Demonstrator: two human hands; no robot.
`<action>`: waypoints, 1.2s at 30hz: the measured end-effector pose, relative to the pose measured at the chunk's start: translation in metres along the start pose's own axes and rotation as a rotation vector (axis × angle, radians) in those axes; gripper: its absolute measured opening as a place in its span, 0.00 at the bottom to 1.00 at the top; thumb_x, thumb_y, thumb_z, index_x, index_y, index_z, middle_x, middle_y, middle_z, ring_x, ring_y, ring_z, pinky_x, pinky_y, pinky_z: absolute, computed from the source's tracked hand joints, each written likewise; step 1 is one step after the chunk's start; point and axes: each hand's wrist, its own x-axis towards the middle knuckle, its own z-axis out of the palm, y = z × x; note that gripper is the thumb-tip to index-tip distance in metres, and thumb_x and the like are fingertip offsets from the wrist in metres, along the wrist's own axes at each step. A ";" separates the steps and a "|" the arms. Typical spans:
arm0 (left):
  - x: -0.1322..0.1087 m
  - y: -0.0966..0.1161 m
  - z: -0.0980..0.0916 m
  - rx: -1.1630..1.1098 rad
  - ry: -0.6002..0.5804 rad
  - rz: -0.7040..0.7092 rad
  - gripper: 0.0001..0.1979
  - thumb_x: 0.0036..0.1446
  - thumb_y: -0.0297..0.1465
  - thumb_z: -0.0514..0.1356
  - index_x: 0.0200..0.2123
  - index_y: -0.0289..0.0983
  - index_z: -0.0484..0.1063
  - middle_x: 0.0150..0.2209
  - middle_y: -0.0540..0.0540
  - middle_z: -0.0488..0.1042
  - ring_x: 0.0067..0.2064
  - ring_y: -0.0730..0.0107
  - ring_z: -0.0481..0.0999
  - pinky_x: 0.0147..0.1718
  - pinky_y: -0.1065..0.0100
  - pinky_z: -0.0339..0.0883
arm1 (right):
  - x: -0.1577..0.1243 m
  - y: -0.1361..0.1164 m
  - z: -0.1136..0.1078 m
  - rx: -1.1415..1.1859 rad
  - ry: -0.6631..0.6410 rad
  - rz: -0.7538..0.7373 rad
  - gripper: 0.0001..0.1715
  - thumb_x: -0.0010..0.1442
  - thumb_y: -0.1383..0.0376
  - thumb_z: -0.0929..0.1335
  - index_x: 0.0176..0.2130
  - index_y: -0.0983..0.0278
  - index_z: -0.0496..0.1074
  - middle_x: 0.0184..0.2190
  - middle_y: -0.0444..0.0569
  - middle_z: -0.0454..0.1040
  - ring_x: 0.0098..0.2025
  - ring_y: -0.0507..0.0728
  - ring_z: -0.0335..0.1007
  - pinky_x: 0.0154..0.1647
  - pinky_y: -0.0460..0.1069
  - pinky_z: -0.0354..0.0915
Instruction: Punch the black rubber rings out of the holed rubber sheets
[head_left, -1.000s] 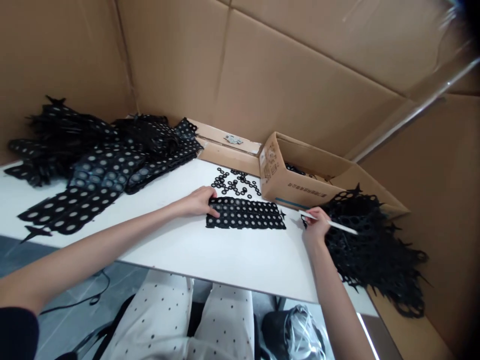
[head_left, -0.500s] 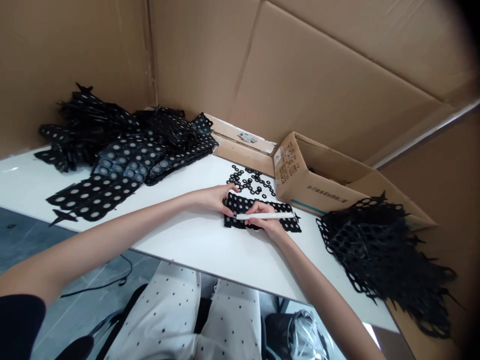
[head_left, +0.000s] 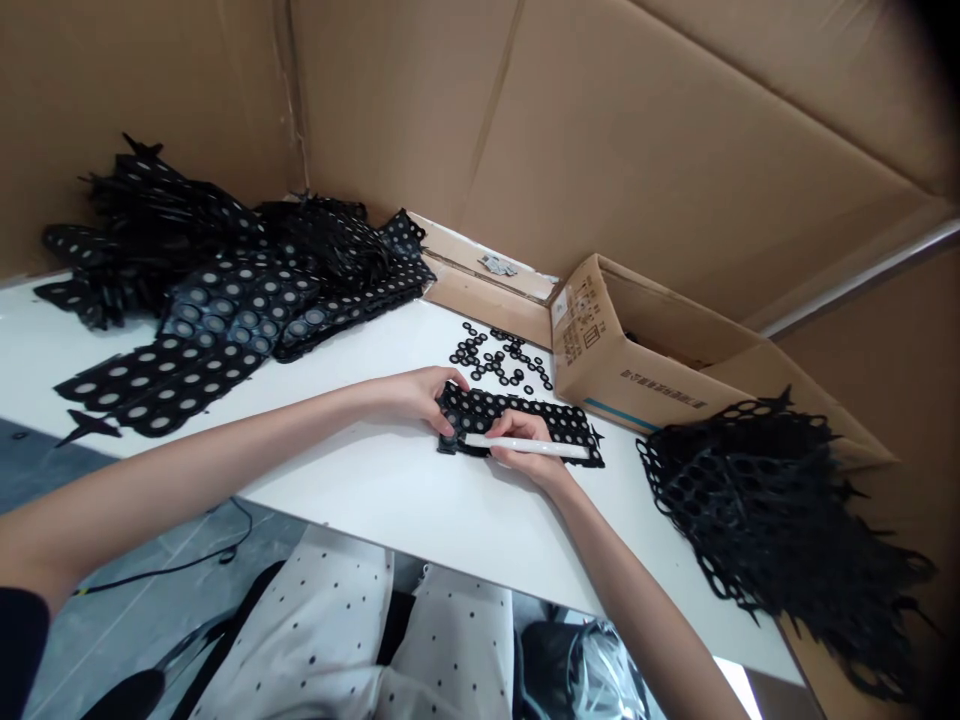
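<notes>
A black perforated rubber sheet with rows of pale round spots lies on the white table in front of me. My left hand pinches its left end between thumb and fingers, and that end looks slightly raised. In my right hand is a slim white pen-like tool, held like a pen over the sheet. Its tip points left, close to my left thumb; whether it touches the sheet I cannot tell. Just behind the sheet lie several loose small black rings.
A heap of spotted black sheets covers the table's left side. On the right, an open cardboard box stands behind a pile of black sheets with open holes. Cardboard walls enclose the back and sides.
The left end of the sheet has tilted up a little in my left hand. The white tool has shifted slightly lower, and the whole view has moved a little.
</notes>
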 end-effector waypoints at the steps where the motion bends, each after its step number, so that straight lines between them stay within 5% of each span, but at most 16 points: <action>1: 0.000 0.000 0.000 -0.016 0.002 -0.010 0.37 0.33 0.30 0.67 0.50 0.35 0.59 0.23 0.54 0.66 0.25 0.72 0.66 0.24 0.72 0.56 | 0.000 0.000 0.000 0.011 -0.001 -0.009 0.15 0.45 0.57 0.72 0.29 0.65 0.69 0.26 0.46 0.69 0.22 0.50 0.60 0.21 0.43 0.55; 23: -0.002 0.003 0.008 0.135 0.250 -0.087 0.27 0.32 0.27 0.63 0.40 0.39 0.59 0.22 0.56 0.63 0.21 0.75 0.63 0.20 0.74 0.49 | 0.001 -0.002 0.012 -0.170 -0.052 -0.068 0.13 0.53 0.59 0.70 0.35 0.66 0.73 0.25 0.45 0.69 0.22 0.48 0.58 0.21 0.43 0.53; 28: 0.001 -0.004 0.003 0.093 0.220 -0.096 0.27 0.33 0.28 0.63 0.41 0.38 0.60 0.23 0.55 0.66 0.23 0.73 0.65 0.20 0.74 0.51 | 0.002 -0.003 0.013 -0.224 -0.061 -0.078 0.11 0.53 0.60 0.69 0.35 0.65 0.71 0.25 0.44 0.68 0.24 0.49 0.59 0.24 0.43 0.55; 33: -0.002 0.003 -0.002 0.125 0.164 -0.070 0.27 0.35 0.28 0.62 0.43 0.37 0.62 0.24 0.53 0.67 0.24 0.73 0.65 0.22 0.74 0.53 | 0.005 0.002 0.006 0.153 0.060 -0.042 0.10 0.49 0.62 0.70 0.28 0.65 0.65 0.26 0.45 0.71 0.27 0.52 0.66 0.27 0.45 0.60; 36: -0.006 0.012 -0.001 0.114 0.090 -0.013 0.25 0.40 0.30 0.61 0.46 0.36 0.62 0.28 0.50 0.69 0.28 0.71 0.67 0.26 0.73 0.57 | 0.005 0.004 0.004 0.176 0.098 -0.020 0.08 0.46 0.66 0.70 0.27 0.65 0.66 0.25 0.45 0.70 0.27 0.52 0.65 0.27 0.45 0.59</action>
